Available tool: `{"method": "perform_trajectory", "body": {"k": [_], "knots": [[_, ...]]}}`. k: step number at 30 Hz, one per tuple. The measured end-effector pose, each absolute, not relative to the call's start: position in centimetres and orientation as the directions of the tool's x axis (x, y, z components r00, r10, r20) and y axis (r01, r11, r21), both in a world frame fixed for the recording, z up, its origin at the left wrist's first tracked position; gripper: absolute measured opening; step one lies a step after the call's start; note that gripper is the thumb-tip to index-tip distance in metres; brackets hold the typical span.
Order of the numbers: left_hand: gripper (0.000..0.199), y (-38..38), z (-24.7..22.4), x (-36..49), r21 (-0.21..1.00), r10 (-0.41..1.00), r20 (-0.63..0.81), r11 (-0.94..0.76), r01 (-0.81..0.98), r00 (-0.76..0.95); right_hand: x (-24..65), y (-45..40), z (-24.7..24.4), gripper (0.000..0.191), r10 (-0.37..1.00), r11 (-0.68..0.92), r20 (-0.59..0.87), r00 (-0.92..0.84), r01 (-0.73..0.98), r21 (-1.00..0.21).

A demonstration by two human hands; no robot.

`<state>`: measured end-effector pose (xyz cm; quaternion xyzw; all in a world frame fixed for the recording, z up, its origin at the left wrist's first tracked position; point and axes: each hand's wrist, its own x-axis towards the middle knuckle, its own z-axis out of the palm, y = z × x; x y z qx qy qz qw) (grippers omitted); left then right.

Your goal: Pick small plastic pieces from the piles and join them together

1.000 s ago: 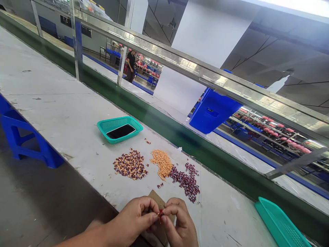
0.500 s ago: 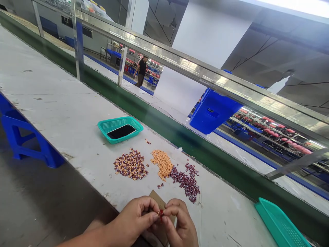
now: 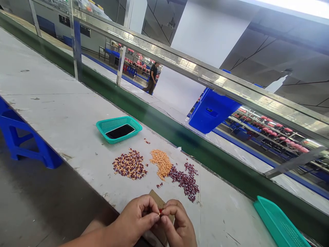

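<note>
My left hand [image 3: 140,216] is closed in a pinch, with a small orange piece [image 3: 159,214] at its fingertips. Against it, my right hand [image 3: 178,221] pinches a small dark red piece [image 3: 161,215]; the fingers hide most of both. Under the hands lies a brown cardboard-like pad [image 3: 157,197]. Beyond them on the worktable are a pile of small orange pieces [image 3: 161,163], a pile of dark red pieces [image 3: 186,181], and a pile of two-coloured orange and dark red pieces [image 3: 130,164].
A green basket [image 3: 101,127] holding a phone [image 3: 120,131] stands behind the piles. Another green basket [image 3: 280,219] is at the right. A green conveyor belt [image 3: 159,125] runs along the table [image 3: 64,120]. A blue stool [image 3: 28,140] stands at left; a person [image 3: 152,78] walks in the background.
Both hands stay pinched together in nearly the same spot, their fingertips slightly closer around the small pieces. The person in the background has walked to the right.
</note>
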<state>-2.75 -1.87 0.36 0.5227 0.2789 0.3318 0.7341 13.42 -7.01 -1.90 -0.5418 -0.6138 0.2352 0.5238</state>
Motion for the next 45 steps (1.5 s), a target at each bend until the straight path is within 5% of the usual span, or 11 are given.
{"method": "perform_trajectory", "body": {"k": [13, 19, 24, 30, 38, 45], "knots": [[0.012, -1.3, 1.3, -3.0, 0.998, 0.762, -0.05, 0.053, 0.014, 0.646, 13.9, -6.8, -0.8, 0.003, 0.936, 0.313, 0.352, -0.006, 0.47, -0.825], [0.006, 1.3, 0.5, -3.7, 0.981, 0.757, -0.019, -0.112, 0.159, 0.653, 15.7, -5.8, -1.5, 0.018, 0.955, 0.195, 0.284, 0.085, 0.545, -0.816], [0.019, 7.7, 1.8, -7.0, 0.594, 0.791, 0.253, -0.582, 0.556, 0.558, 20.7, -3.2, -2.0, 0.016, 0.91, 0.066, 0.377, 0.172, 0.837, -0.543], [0.021, 10.3, 2.7, -5.5, 0.234, 0.652, 0.357, -0.756, 0.611, 0.669, 21.7, 0.0, -1.7, 0.02, 0.94, 0.072, 0.334, 0.072, 0.914, -0.399], [0.012, 9.1, 1.4, 2.4, 0.085, 0.439, 0.25, -0.898, 0.432, 0.863, 20.8, 1.3, -1.0, 0.019, 0.967, 0.038, 0.25, 0.04, 0.952, -0.303], [0.011, 9.1, 0.8, 5.6, 0.07, 0.389, 0.174, -0.921, 0.382, 0.905, 20.7, 1.4, -1.0, 0.019, 0.972, 0.011, 0.215, 0.099, 0.888, -0.46]]}}
